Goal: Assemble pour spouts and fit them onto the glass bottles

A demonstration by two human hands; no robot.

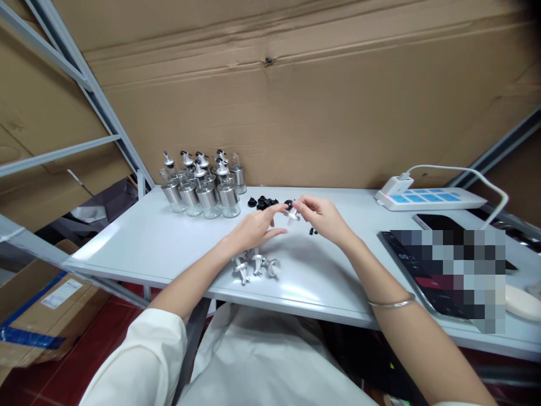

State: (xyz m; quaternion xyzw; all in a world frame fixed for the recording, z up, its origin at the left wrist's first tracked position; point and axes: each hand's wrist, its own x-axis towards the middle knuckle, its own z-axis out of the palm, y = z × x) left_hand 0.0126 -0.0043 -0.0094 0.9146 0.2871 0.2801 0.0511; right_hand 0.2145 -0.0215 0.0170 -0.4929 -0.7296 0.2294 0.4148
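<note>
My right hand [319, 217] pinches a silver pourer spout [291, 215] with a dark part at its top, just above the table. My left hand [256, 226] is open, its thumb and index finger spread apart. Its index fingertip is close to the spout; whether it touches I cannot tell. Several more silver pourer spouts [258, 264] lie near the table's front edge, below my left hand. Black stoppers [262, 202] are heaped behind my hands. Some tiny black pieces [311, 231] lie under my right hand.
Several glass bottles with metal sleeves [208, 198] stand at the back left, many with pourers on top. On the right are a white power strip [426, 198] with a plugged-in charger [397, 185], a phone [435, 223] and a tablet [406, 265]. Cardboard [304, 113] walls the back.
</note>
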